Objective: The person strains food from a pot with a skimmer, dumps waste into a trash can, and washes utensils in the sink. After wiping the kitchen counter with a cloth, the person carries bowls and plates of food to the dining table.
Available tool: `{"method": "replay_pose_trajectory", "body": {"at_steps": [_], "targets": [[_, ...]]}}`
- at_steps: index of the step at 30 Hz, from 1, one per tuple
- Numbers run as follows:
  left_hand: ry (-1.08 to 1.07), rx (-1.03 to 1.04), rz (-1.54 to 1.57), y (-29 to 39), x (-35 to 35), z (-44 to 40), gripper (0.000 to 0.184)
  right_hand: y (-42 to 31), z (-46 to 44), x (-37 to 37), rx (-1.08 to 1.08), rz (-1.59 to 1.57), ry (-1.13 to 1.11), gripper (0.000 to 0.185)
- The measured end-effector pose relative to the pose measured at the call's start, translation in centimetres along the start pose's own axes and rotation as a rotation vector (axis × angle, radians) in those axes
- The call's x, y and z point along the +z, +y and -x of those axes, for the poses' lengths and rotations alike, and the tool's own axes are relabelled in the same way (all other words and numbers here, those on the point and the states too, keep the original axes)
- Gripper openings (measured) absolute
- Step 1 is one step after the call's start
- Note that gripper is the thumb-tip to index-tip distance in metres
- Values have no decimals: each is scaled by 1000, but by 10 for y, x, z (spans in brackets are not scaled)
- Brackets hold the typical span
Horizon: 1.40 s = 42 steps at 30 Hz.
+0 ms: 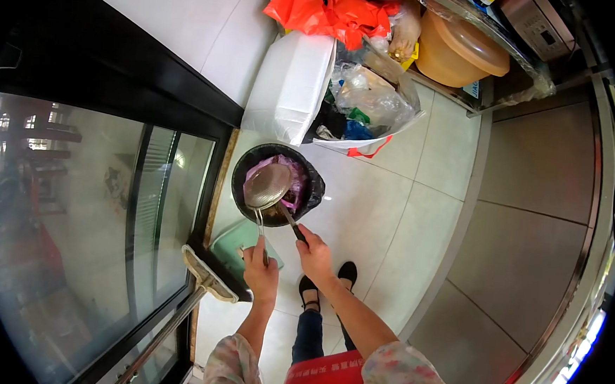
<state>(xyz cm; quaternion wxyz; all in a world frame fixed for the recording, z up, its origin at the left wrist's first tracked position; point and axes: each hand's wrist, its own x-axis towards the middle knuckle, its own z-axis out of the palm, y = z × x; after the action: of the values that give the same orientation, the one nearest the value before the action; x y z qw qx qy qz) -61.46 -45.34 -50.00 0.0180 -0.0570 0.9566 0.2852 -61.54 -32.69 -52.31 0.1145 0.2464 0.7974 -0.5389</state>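
Observation:
My left hand (pixel 261 270) is closed around the handle of a round mesh strainer (pixel 268 187), whose bowl is over a black trash bin (pixel 241 175). Inside the bin, a pink plastic bag (pixel 297 184) and some brown matter show beside the strainer. My right hand (pixel 315 254) grips the dark handle of a utensil (pixel 293 223); it reaches up to the strainer's lower right edge, and its far end is hidden or too small to make out.
A green dustpan (pixel 232 247) and a broom (pixel 207 277) are left of my hands, by a glass door (pixel 95 214). Beyond the bin are a white foam box (pixel 293 78) and a bag of plastic waste (pixel 369 104). An orange basin (pixel 453 49) sits under a shelf.

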Motion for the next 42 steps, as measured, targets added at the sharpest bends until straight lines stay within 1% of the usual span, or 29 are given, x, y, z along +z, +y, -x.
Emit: {"method": "replay_pose_trajectory", "body": {"at_steps": [2,4,7,9,10,12,13,16,17,20,21,22,24,26,27,28,30,31,32,33,34,36,38,39,40,42], "targets": [[47,8,55,7,-7,-1,51,-2,0,-2,11,11,2,37],[10,11,79,6,-4,2,50,-9,2,-7,18,52,-10,36],[-34,16,64,-1,-1,-2,52,-28,8,-9,-52,-92,8,35],[-18,16,77,-7,-2,-9,51,-29,4,-14,-45,2,-32,35],[-15,-64,223,-11,-6,-8,48,-29,5,-15,-37,44,-58,35],[-5,-214,513,-9,-23,-10,44,-31,12,-20,-95,24,-13,34],[8,-314,728,-3,-35,-11,43,-33,17,-24,-130,13,11,34],[-153,-626,1134,17,-95,-8,46,-57,47,-50,-70,-216,26,35],[-180,-650,1226,19,-108,-6,44,-70,62,-63,-76,-223,34,35],[-286,-801,1376,38,-152,10,36,-98,109,-98,37,-345,-10,33],[-374,-799,1419,45,-165,18,35,-100,127,-103,7,-455,1,33],[-486,-741,1396,54,-179,27,36,-105,144,-111,35,-474,-9,34],[-606,-801,1401,84,-208,50,38,-128,186,-138,182,-753,-86,35],[-863,-661,1407,103,-230,72,40,-145,233,-164,215,-880,-108,38],[-895,-669,1402,111,-233,85,41,-150,257,-175,231,-922,-75,37],[-1082,-635,1505,103,-228,94,41,-151,282,-185,248,-967,-34,36],[-1269,-614,1379,142,-248,116,41,-144,329,-202,292,-1250,-9,32],[-1364,-604,1311,163,-260,129,41,-147,357,-210,280,-1304,62,32],[-1449,-588,1272,181,-264,142,27,-135,378,-210,222,-1339,147,33],[-1533,-567,1229,199,-267,156,17,-130,402,-219,212,-1335,185,35],[-1492,-586,1047,191,-249,171,24,-125,427,-229,208,-1335,233,37],[-1646,-338,882,236,-260,212,20,-116,481,-246,69,-1271,283,40],[-1677,-164,788,291,-285,278,23,-101,531,-249,-61,-1235,384,40],[-1731,-84,763,309,-293,314,29,-82,553,-244,-155,-1251,443,40],[-1763,-78,772,326,-294,347,31,-85,576,-245,-244,-1269,556,41],[-1759,-81,814,341,-297,427,37,-66,630,-243,-353,-1298,812,40]]}}
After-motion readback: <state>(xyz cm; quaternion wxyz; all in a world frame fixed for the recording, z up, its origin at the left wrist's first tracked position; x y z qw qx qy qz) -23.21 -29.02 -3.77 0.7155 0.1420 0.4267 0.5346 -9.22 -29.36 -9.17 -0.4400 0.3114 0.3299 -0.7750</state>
